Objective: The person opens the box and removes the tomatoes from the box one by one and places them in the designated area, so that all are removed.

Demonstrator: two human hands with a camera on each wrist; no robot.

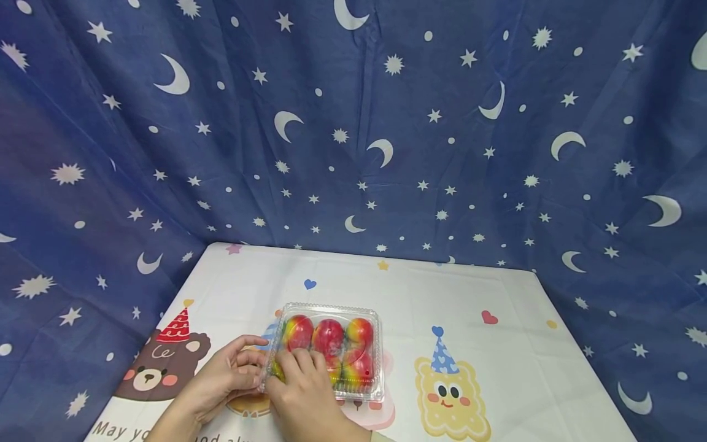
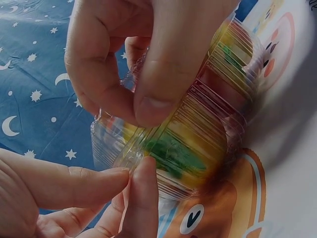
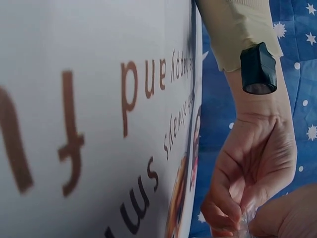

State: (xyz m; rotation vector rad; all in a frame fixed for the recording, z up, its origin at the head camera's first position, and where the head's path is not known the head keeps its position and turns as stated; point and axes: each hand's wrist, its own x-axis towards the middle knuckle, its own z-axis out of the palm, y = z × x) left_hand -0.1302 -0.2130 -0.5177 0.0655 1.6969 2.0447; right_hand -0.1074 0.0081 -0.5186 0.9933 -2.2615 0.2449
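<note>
A clear plastic clamshell box (image 1: 378, 353) sits on the table in the head view, its lid lying over several red and yellow fruits (image 1: 328, 336). My left hand (image 1: 221, 376) is at the box's left side; in the left wrist view its thumb and forefinger pinch the clear rim (image 2: 132, 154). Reaching over the front left corner, my right hand (image 1: 306, 393) grips the lid's edge between its thumb and curled fingers. Green and yellow fruit shows through the ribbed wall (image 2: 198, 134). The right wrist view catches my left hand (image 3: 252, 163) with a sliver of clear plastic at its fingertips.
A white tablecloth (image 1: 442, 294) with printed cartoon figures, hearts and lettering covers the table. Behind it and at the left hangs a dark blue curtain (image 1: 331, 153) with moons and stars. A small dark camera (image 3: 258, 69) is worn on the left wrist.
</note>
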